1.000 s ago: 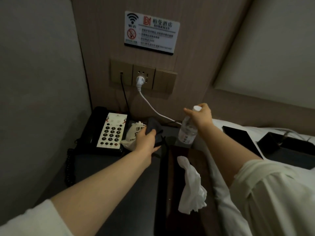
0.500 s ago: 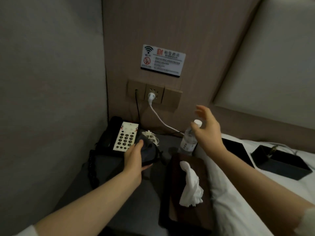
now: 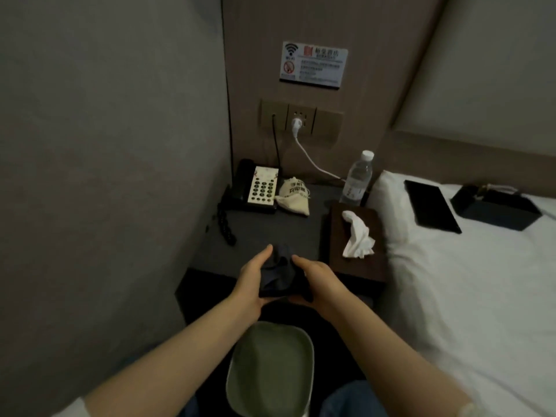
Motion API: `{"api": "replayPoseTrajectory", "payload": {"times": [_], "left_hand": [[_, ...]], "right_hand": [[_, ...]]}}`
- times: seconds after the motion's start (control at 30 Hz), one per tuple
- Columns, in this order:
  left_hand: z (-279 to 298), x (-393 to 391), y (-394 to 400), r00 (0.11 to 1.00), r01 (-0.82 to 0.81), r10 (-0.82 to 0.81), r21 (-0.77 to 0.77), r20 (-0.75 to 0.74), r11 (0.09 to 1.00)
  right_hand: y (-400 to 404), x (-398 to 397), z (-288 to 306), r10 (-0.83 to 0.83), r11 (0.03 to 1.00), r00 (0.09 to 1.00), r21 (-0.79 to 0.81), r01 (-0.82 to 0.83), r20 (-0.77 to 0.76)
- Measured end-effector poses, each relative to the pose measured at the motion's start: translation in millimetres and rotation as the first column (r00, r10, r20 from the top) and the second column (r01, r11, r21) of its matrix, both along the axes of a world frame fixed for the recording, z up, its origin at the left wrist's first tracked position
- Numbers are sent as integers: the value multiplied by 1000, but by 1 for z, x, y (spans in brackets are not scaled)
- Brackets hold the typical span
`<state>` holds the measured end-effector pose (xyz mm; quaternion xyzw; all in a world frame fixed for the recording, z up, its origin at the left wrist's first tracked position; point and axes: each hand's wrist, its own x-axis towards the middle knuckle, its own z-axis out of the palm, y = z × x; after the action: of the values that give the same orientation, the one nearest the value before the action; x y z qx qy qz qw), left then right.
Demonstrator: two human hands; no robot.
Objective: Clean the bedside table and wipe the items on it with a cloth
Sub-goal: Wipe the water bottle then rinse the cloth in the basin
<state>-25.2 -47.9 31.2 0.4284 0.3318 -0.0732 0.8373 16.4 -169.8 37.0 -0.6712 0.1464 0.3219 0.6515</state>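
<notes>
A dark cloth [image 3: 279, 273] is bunched between my two hands above the front edge of the dark bedside table [image 3: 264, 230]. My left hand [image 3: 251, 281] holds its left side and my right hand [image 3: 316, 276] holds its right side. At the back of the table stand a black telephone [image 3: 255, 188] with a white keypad, a small beige drawstring bag [image 3: 293, 195] and a clear water bottle [image 3: 356, 179]. A dark wooden tissue box [image 3: 356, 266] with a white tissue sticking out sits on the table's right side.
A grey-green bin [image 3: 269, 365] stands on the floor below my hands. A white cable runs from the wall socket [image 3: 299, 120] toward the bottle. The bed [image 3: 466, 281] at right carries a black flat device [image 3: 430, 206] and a black tray [image 3: 496, 207]. A grey wall closes the left.
My right hand let go of the water bottle, which stands on the table, and came back to the cloth. Both hands drew back to the table's front edge with the cloth.
</notes>
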Motion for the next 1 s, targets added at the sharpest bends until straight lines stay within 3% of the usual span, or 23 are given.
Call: {"api": "replayPoseTrajectory", "payload": {"times": [0.27,0.33,0.43,0.57,0.77,0.8,0.87,1.0], "left_hand": [[-52,-61,-6,974,221,-226,389,-32,894],[-68,-69,-4,935,335,-345,505,-76,795],[-94,-73,0,853,438,-509,689,-115,578],[-130,-68,-1,801,466,-555,816,-225,342],[-188,-60,-8,791,517,-485,832,-373,203],[-197,-61,-7,781,550,-483,804,-396,228],[-212,-64,-6,773,607,-497,685,-394,402],[-218,-62,-14,813,579,-442,437,-379,689]], "right_hand": [[2,-64,-70,-150,989,988,12,150,-31],[0,-70,-88,-164,986,985,-31,163,-53],[-3,-73,-114,-213,977,974,-34,211,-78],[-5,-73,-142,-241,970,966,-56,237,-97],[-8,-76,-196,-177,969,974,-200,146,-144],[-10,-78,-205,-162,958,977,-258,124,-135],[-14,-81,-222,-165,926,978,-363,107,-131],[-13,-83,-238,-250,916,959,-355,188,-135]]}}
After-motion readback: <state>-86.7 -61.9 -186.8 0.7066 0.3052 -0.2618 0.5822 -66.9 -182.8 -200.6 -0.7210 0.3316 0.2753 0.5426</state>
